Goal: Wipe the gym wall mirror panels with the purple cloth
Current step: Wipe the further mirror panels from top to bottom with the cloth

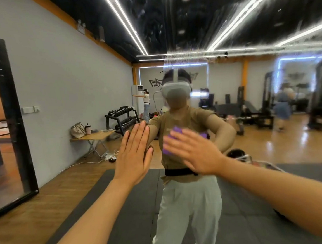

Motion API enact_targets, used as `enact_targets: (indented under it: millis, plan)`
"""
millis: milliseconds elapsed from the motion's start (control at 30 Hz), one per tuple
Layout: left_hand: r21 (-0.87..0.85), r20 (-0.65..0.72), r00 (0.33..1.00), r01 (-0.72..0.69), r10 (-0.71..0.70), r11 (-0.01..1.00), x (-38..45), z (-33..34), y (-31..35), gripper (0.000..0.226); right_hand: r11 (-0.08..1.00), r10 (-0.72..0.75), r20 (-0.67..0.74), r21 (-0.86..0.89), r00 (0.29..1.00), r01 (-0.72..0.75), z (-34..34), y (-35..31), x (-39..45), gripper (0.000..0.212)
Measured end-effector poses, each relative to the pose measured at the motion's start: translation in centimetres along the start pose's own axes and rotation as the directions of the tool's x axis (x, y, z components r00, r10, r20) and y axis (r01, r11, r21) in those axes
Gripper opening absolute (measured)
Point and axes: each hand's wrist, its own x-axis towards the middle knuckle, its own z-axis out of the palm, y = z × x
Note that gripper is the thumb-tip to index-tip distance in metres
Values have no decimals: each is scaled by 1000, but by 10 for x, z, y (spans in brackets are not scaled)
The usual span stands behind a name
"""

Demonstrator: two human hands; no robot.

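The wall mirror (pixel 248 98) fills the view in front of me and reflects the gym. My left hand (pixel 134 155) lies flat against the glass with straight fingers, meeting its own reflection. My right hand (pixel 193 153) is blurred and presses the purple cloth (pixel 171 140) against the mirror with spread, straight fingers. The cloth shows only as purple patches around the fingers; most of it is hidden under the hand. Wet streaks cover the upper right part of the glass.
My own reflection stands in the mirror's middle. Reflected in the glass are a dumbbell rack (pixel 122 118), a folding table (pixel 93 136) with a bag, weight machines at right and other people far back. A black-framed glass door (pixel 9 120) is at left.
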Motion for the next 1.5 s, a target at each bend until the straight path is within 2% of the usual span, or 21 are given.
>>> enact_targets:
  millis: [100,267,333,433,567,667,833,1033,1167,1233,1367,1500]
  plan:
    - [1,4,999,33,-33,999,-3,0,5,64,991,-111,126,-59,986,120,22,-42,-45,76]
    - [44,42,999,26,-28,999,-19,0,8,64,975,-191,127,-92,973,204,23,-35,-47,67]
    - [54,58,998,34,-37,998,-24,2,9,66,989,-115,91,-80,989,122,12,-16,-29,68]
    - [63,64,997,49,-53,997,-26,3,11,68,995,77,-56,-58,995,-80,-12,25,11,63]
    - [72,70,994,74,-79,995,-26,2,14,67,963,264,-199,9,944,-268,-34,63,48,53]
    - [74,66,991,108,-112,991,-28,3,19,68,944,328,-277,58,903,-325,-26,54,47,53]
    - [81,71,990,116,-122,990,-38,8,20,67,974,224,-237,34,945,-222,6,2,7,55]
    - [93,29,987,152,-155,984,-44,18,25,62,997,8,-36,-72,999,-11,53,-81,-59,72]
    - [78,-2,990,142,-142,987,-64,31,31,61,994,24,7,-106,1000,-23,74,-115,-87,77]
    - [65,-25,991,131,-129,989,-79,38,33,61,994,39,-12,-104,999,-40,74,-116,-87,70]
    - [55,-45,995,92,-90,994,-99,51,33,61,992,-51,-18,-120,999,48,59,-85,-73,61]
    - [42,-95,992,82,-78,996,-102,66,28,62,992,70,-138,-97,988,-84,38,-32,-35,54]
